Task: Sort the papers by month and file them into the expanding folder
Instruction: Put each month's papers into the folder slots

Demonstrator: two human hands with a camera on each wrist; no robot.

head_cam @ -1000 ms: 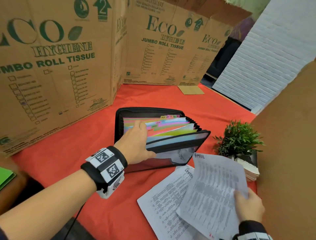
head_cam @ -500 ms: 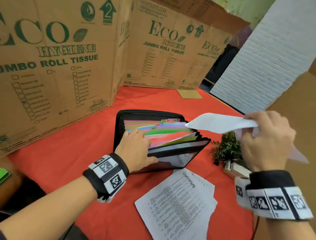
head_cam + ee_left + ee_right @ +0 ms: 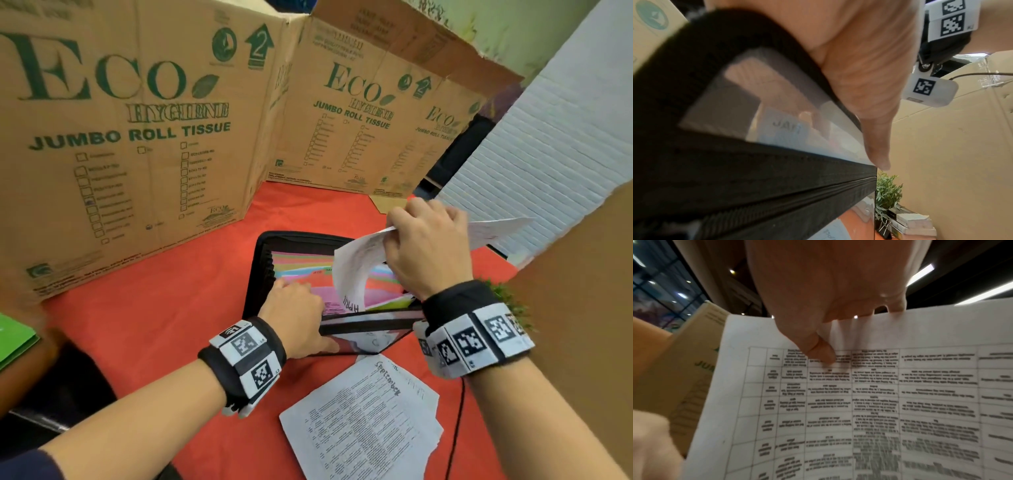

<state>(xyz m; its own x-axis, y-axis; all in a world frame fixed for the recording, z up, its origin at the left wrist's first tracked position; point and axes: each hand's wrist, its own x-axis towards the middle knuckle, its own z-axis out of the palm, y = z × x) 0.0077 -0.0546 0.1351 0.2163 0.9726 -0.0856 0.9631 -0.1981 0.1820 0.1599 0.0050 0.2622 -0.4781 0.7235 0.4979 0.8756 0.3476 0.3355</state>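
Observation:
The black expanding folder (image 3: 261, 274) lies open on the red tablecloth, its coloured dividers fanned out. My left hand (image 3: 296, 308) holds its front pockets apart, fingers tucked between dividers and thumb (image 3: 875, 142) on the clear front panel (image 3: 756, 100), where a "JAN" tab shows through. My right hand (image 3: 424, 253) pinches a white printed sheet (image 3: 352, 270) marked "APRIL" above the folder. The sheet curls down, its marked end at the pockets. In the right wrist view my thumb (image 3: 818, 352) lies on its table print (image 3: 879, 402). A stack of papers (image 3: 363, 414), "September" on top, lies in front of the folder.
Tall cardboard boxes (image 3: 137, 137) wall the table's back and left. A small potted plant (image 3: 510, 301) on books stands right of the folder, behind my right wrist. A brown board (image 3: 582, 325) closes the right side. A green folder (image 3: 13, 339) pokes in at the left edge.
My right hand lifted the April sheet off the table and carried it left over the folder; its end now curls down at the pockets. My left hand stayed in the dividers.

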